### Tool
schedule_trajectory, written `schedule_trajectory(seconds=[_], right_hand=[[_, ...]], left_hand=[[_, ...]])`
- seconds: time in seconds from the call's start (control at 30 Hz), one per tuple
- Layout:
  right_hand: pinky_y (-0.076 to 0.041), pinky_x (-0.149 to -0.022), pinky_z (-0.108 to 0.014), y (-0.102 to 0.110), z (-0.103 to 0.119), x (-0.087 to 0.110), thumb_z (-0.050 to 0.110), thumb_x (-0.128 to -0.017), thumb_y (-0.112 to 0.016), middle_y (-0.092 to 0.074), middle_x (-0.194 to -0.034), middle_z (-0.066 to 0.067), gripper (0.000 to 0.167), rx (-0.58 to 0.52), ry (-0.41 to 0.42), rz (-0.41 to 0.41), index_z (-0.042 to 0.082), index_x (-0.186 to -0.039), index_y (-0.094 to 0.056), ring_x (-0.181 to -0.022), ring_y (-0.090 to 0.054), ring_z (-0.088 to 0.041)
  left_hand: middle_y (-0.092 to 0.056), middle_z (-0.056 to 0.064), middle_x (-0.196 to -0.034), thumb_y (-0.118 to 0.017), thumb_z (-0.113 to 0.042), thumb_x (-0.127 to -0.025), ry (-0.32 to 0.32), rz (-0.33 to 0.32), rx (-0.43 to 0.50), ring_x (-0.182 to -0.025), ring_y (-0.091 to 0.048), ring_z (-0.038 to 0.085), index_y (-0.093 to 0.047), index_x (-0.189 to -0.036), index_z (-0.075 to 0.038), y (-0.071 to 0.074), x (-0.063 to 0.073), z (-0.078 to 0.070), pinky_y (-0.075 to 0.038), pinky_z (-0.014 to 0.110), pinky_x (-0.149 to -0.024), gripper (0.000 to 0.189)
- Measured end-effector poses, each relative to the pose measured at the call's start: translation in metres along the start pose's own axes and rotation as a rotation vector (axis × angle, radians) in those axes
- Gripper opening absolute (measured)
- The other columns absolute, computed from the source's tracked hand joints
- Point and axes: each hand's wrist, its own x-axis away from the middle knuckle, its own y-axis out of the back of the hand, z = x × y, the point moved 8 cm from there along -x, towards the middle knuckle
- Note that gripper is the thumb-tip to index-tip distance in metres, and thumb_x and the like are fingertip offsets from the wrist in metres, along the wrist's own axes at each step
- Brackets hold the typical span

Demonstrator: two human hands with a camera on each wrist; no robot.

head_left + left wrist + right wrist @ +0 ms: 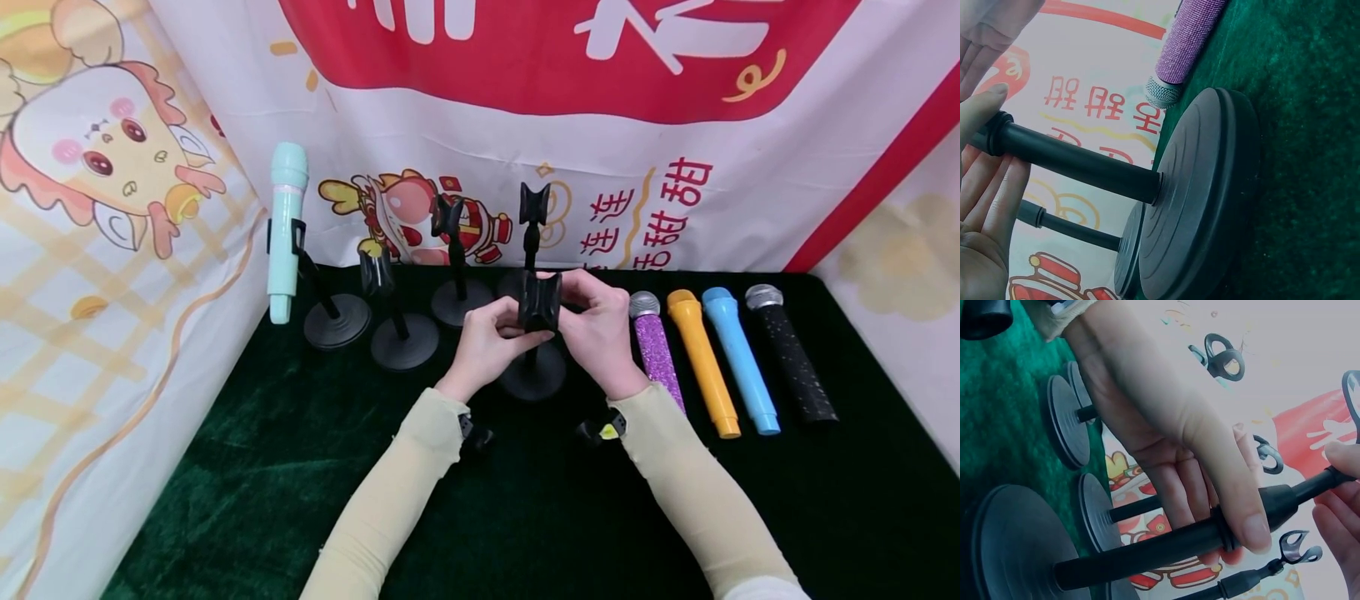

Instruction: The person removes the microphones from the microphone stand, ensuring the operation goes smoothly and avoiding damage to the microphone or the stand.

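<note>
Both hands are on a black microphone stand with a round base, upright on the table. My left hand grips its pole at the collar, thumb on one side and fingers on the other. My right hand pinches the thin neck higher up, just under the clip. The clip faces the head camera and has no microphone in it. To the right lies a purple glittery microphone, partly behind the right forearm in the head view.
A mint-green microphone sits in the far-left stand. More stands with bare clips stand behind and left of the hands. Orange, blue and black microphones lie rightward on the green cloth. Printed curtains hang behind.
</note>
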Motion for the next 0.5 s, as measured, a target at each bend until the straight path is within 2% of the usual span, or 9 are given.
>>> schedule_trajectory(seconds=[0.27,0.5], right_hand=[[-0.058,-0.074,-0.023,-0.0006,-0.0004,-0.0025,-0.013,-0.083,-0.078,-0.075,-0.094,-0.016,0.016,0.014,0.032,0.063,-0.005,-0.096,-0.073,-0.078,-0.073,-0.022],[-0.058,-0.076,-0.024,-0.0008,-0.0028,-0.0019,-0.012,-0.084,-0.078,-0.075,-0.095,-0.015,0.018,0.009,0.02,0.088,-0.004,-0.099,-0.073,-0.079,-0.072,-0.018]], left_hand=[[-0.075,0.0,-0.099,-0.085,-0.013,-0.085,-0.008,0.001,0.004,-0.089,-0.074,0.016,-0.07,-0.1,-0.01,-0.0003,-0.0004,0.0005,-0.06,0.031,-0.081,0.021],[-0.074,0.002,-0.1,-0.084,-0.011,-0.085,0.002,0.011,0.021,-0.091,-0.074,0.017,-0.07,-0.102,-0.009,-0.0005,0.0001,-0.0001,-0.06,0.031,-0.082,0.021]])
